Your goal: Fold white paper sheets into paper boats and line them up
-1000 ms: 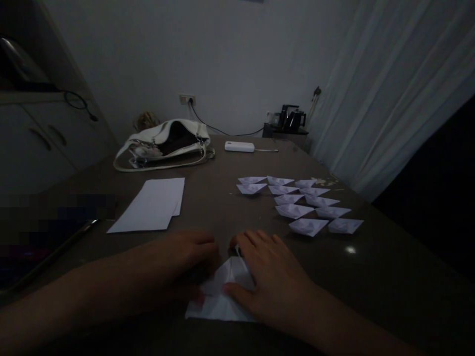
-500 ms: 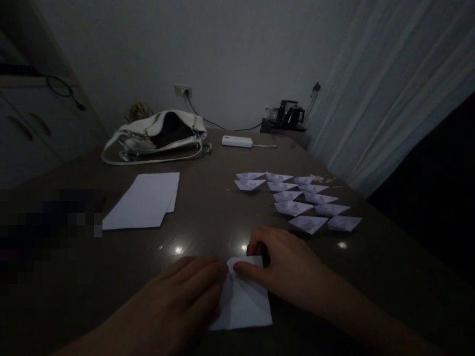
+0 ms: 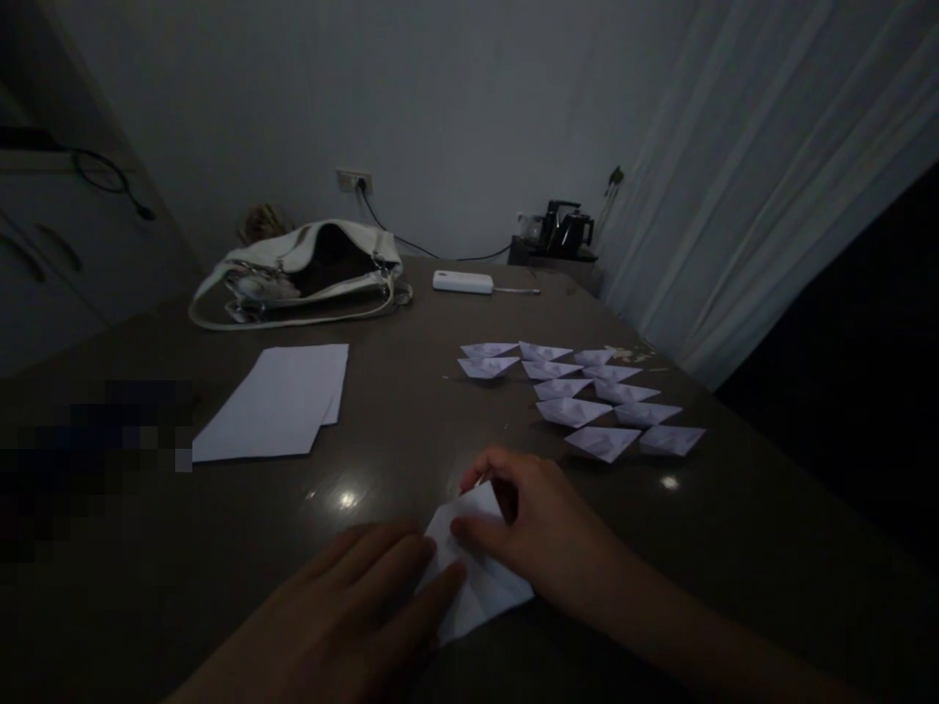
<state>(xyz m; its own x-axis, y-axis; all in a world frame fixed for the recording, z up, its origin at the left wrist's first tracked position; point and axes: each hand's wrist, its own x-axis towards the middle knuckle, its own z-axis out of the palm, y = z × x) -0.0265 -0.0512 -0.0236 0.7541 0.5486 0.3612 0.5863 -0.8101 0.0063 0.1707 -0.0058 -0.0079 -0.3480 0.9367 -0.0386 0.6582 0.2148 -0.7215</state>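
Note:
A partly folded white sheet of paper [image 3: 480,582] lies tilted at the table's near side, between my two hands. My right hand [image 3: 539,528] pinches its far edge, thumb on top and fingers curled behind. My left hand [image 3: 367,596] rests over its left side, with the thumb on the paper and the fingers along the edge. Several folded paper boats [image 3: 602,443] stand in rows beyond my right hand. A stack of white paper sheets [image 3: 275,401] lies to the far left of my hands.
A white handbag [image 3: 300,259] lies at the back left of the table [image 3: 411,401]. Near the back edge is a white power bank [image 3: 462,283] with a short cable. A black kettle [image 3: 573,233] stands behind, and a pale curtain [image 3: 704,166] hangs on the right.
The paper has turned anticlockwise, and its far edge is lifted by my right hand, which moved slightly left. My left thumb now lies on the paper. The whole view has shifted slightly.

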